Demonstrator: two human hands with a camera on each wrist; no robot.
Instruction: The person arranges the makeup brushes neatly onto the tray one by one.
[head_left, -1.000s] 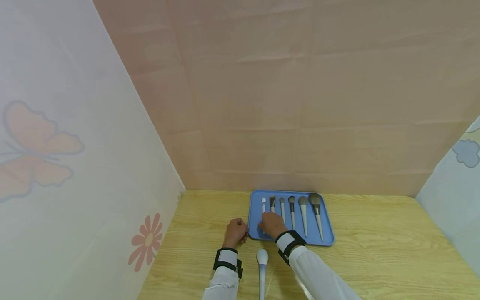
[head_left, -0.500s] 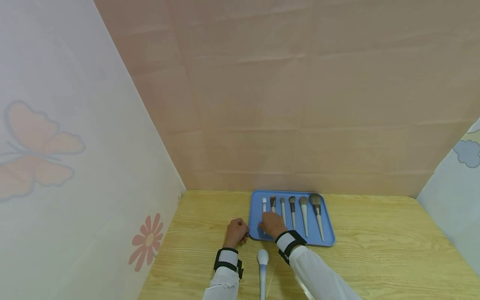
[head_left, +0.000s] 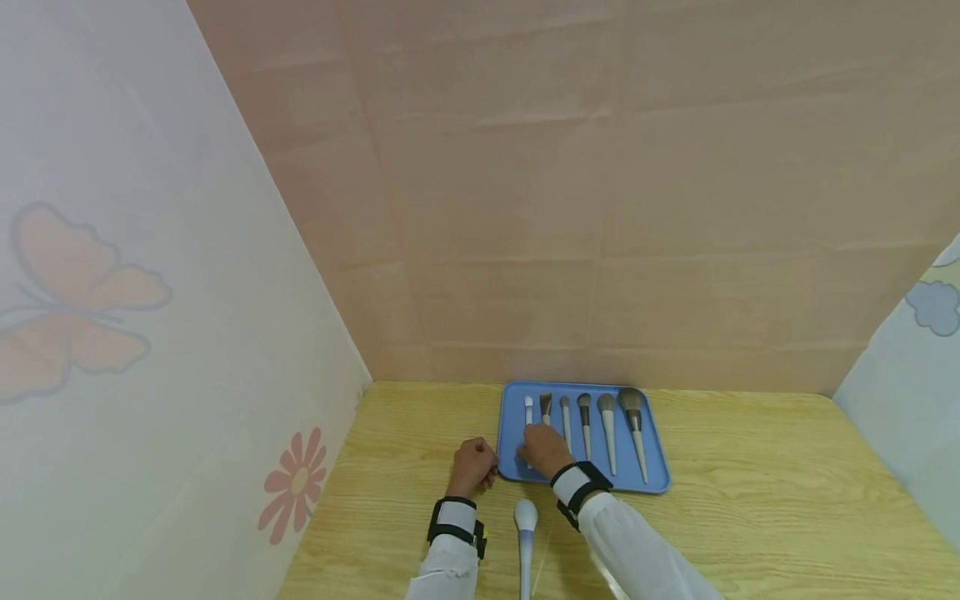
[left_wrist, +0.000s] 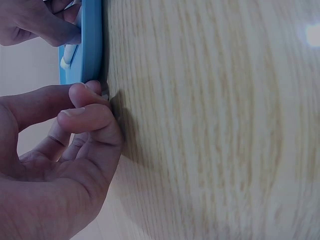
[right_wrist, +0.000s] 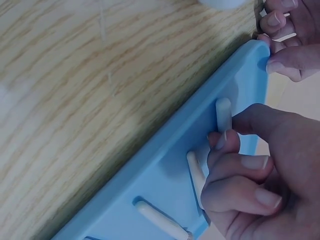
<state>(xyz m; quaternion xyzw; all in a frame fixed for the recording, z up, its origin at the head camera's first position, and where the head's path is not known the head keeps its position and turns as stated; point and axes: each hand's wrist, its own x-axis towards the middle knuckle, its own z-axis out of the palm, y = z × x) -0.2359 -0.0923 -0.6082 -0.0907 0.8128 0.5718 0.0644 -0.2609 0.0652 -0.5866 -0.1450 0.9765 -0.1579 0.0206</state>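
Observation:
In the head view a blue tray [head_left: 510, 433] holds a row of makeup brushes lying side by side. My left hand [head_left: 472, 463] is at the tray's near left corner. In the right wrist view, the thumb [right_wrist: 295, 57] and a finger of that hand pinch the rim there. Over the tray's left part, my right hand [head_left: 546, 448] pinches the white handle [right_wrist: 224, 114] of the leftmost makeup brush [head_left: 528, 408] between thumb and index finger. This brush lies on the tray, its small white head pointing away; the hand covers its middle.
Further brushes lie right of my hand, ending with a large fluffy makeup brush [head_left: 632, 400]. A white and blue brush-like item [head_left: 526, 533] lies on the wooden table [head_left: 757, 483] between my forearms. A tan wall covering [head_left: 600, 208] stands behind the tray.

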